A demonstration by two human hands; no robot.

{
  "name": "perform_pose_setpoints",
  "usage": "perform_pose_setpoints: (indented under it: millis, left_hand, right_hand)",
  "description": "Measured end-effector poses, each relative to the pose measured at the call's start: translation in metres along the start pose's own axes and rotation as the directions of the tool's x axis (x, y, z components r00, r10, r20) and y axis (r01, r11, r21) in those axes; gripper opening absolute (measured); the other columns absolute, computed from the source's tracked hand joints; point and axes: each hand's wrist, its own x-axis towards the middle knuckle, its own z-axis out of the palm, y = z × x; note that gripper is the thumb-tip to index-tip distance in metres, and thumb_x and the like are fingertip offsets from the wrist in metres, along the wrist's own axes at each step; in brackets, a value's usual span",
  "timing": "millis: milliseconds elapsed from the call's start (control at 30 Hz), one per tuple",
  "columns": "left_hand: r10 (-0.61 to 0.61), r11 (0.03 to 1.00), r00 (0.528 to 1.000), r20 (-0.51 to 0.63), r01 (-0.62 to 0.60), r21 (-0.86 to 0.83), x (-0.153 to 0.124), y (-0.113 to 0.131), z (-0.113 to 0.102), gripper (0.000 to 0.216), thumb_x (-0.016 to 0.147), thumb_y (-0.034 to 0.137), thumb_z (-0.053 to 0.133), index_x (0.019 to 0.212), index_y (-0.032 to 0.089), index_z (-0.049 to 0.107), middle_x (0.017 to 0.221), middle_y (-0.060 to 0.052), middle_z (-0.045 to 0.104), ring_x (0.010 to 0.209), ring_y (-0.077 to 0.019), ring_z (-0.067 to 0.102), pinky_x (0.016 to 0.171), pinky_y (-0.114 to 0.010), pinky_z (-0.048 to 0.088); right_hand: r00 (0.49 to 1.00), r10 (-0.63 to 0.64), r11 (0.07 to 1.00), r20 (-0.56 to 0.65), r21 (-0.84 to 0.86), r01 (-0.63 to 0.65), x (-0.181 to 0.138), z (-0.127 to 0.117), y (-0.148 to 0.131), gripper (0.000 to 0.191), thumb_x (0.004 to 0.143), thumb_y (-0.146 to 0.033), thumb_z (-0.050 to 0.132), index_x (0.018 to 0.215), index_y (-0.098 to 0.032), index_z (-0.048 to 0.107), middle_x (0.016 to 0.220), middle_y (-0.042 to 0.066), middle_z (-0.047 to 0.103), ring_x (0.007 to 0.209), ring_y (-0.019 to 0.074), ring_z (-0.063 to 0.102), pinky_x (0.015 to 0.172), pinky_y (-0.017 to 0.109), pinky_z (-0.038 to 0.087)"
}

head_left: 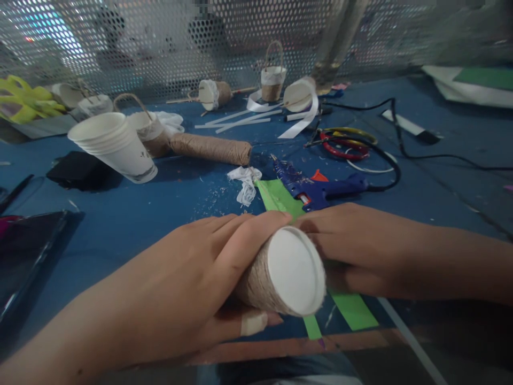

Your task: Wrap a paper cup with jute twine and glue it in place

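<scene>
My left hand [212, 267] is wrapped round a paper cup [260, 280] covered in brown twine. The cup lies tilted on its side, its white round base facing me. Against the cup's far right side rests my right hand [360, 251]; its fingertips are hidden behind the cup, so what they hold cannot be seen. A bandage [254, 323] covers part of my left thumb. Green paper strips [352, 310] lie under the cup and hands. Just beyond my right hand lies a blue glue gun [320, 187], its nozzle pointing away to the left.
Stacked white paper cups [114, 144] lean at the left, beside a roll of twine [210, 148]. Small twine-wrapped baskets [273, 83] stand and lie at the back before a perforated metal screen [168, 48]. A black cable [395, 128] loops across the right. A dark tablet-like object [32, 251] lies left.
</scene>
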Motion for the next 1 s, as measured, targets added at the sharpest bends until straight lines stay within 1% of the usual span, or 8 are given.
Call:
perform_pose_setpoints:
  millis: [100, 200, 300, 367, 600, 767, 867, 1000]
  left_hand:
    - [0.055, 0.998, 0.998, 0.034, -0.056, 0.028, -0.0047, -0.0034, -0.0019, 0.078, 0.093, 0.042, 0.081, 0.158, 0.026, 0.039, 0.144, -0.01, 0.073, 0.124, -0.035, 0.074, 0.103, -0.046, 0.061]
    - [0.074, 0.994, 0.995, 0.059, -0.078, 0.071, -0.0067, -0.005, -0.0041, 0.081, 0.093, 0.041, 0.082, 0.157, 0.02, 0.036, 0.147, -0.013, 0.072, 0.126, -0.0335, 0.074, 0.105, -0.044, 0.061]
    - [0.086, 0.99, 0.994, 0.068, -0.093, 0.106, -0.0061, -0.0045, -0.0056, 0.08, 0.094, 0.042, 0.081, 0.155, 0.017, 0.035, 0.148, -0.014, 0.071, 0.128, -0.0327, 0.073, 0.108, -0.043, 0.059]
    - [0.097, 0.986, 0.993, 0.068, -0.105, 0.127, -0.0054, -0.0037, -0.0058, 0.08, 0.095, 0.043, 0.079, 0.155, 0.016, 0.034, 0.148, -0.015, 0.071, 0.127, -0.0327, 0.073, 0.107, -0.043, 0.06]
    - [0.115, 0.978, 0.992, 0.047, -0.121, 0.168, -0.0054, -0.0029, -0.0043, 0.076, 0.092, 0.035, 0.079, 0.151, 0.017, 0.035, 0.144, -0.015, 0.073, 0.13, -0.032, 0.072, 0.113, -0.043, 0.058]
    - [0.114, 0.984, 0.992, 0.05, -0.12, 0.133, -0.0031, -0.0041, -0.0037, 0.065, 0.098, 0.039, 0.07, 0.15, 0.02, 0.035, 0.14, -0.016, 0.074, 0.124, -0.0338, 0.075, 0.103, -0.045, 0.062]
    - [0.123, 0.983, 0.992, 0.029, -0.126, 0.137, -0.0018, -0.0043, -0.0032, 0.062, 0.097, 0.032, 0.069, 0.15, 0.019, 0.038, 0.138, -0.015, 0.075, 0.122, -0.0329, 0.076, 0.103, -0.046, 0.062]
    - [0.138, 0.981, 0.99, -0.003, -0.137, 0.137, -0.0019, -0.0046, -0.002, 0.065, 0.094, 0.023, 0.068, 0.151, 0.019, 0.04, 0.137, -0.015, 0.075, 0.122, -0.0326, 0.075, 0.102, -0.045, 0.062]
  right_hand:
    - [1.0, 0.02, 1.0, 0.023, 0.001, -0.02, 0.0017, -0.0015, -0.0015, 0.01, 0.1, -0.022, 0.075, 0.108, -0.015, 0.074, 0.108, 0.008, 0.078, 0.088, 0.0225, 0.069, 0.074, 0.036, 0.053]
    - [0.999, 0.03, 1.0, 0.019, 0.0, -0.03, 0.0027, -0.0033, -0.0023, 0.009, 0.1, -0.022, 0.076, 0.105, -0.016, 0.074, 0.105, 0.008, 0.079, 0.087, 0.0221, 0.07, 0.073, 0.035, 0.052]
    - [1.0, 0.024, 1.0, 0.005, 0.001, -0.024, 0.0027, -0.0042, -0.0027, 0.009, 0.099, -0.022, 0.076, 0.103, -0.014, 0.075, 0.102, 0.008, 0.078, 0.084, 0.0215, 0.069, 0.071, 0.035, 0.051]
    - [1.0, 0.022, 1.0, 0.021, 0.0, -0.022, 0.0027, -0.0045, -0.0031, 0.011, 0.098, -0.022, 0.076, 0.104, -0.013, 0.075, 0.102, 0.008, 0.078, 0.084, 0.0221, 0.07, 0.072, 0.035, 0.052]
    - [0.995, 0.061, 0.997, 0.076, -0.045, -0.057, 0.0044, -0.0054, -0.0054, 0.009, 0.1, -0.023, 0.074, 0.103, -0.014, 0.076, 0.103, 0.009, 0.08, 0.087, 0.0216, 0.072, 0.076, 0.034, 0.054]
    - [0.996, 0.069, 0.998, 0.053, -0.016, -0.068, 0.0028, -0.004, -0.0054, 0.007, 0.094, -0.02, 0.077, 0.101, -0.016, 0.077, 0.102, 0.007, 0.08, 0.088, 0.0219, 0.075, 0.076, 0.034, 0.056]
    - [0.998, 0.062, 0.998, 0.026, -0.01, -0.062, 0.0025, -0.0038, -0.0051, 0.009, 0.09, -0.013, 0.077, 0.099, -0.015, 0.077, 0.102, 0.007, 0.081, 0.087, 0.022, 0.075, 0.076, 0.034, 0.056]
    - [0.997, 0.072, 0.997, 0.027, -0.013, -0.072, 0.0012, -0.0035, -0.0032, 0.009, 0.089, -0.011, 0.074, 0.097, -0.016, 0.077, 0.101, 0.007, 0.081, 0.089, 0.0229, 0.076, 0.079, 0.035, 0.056]
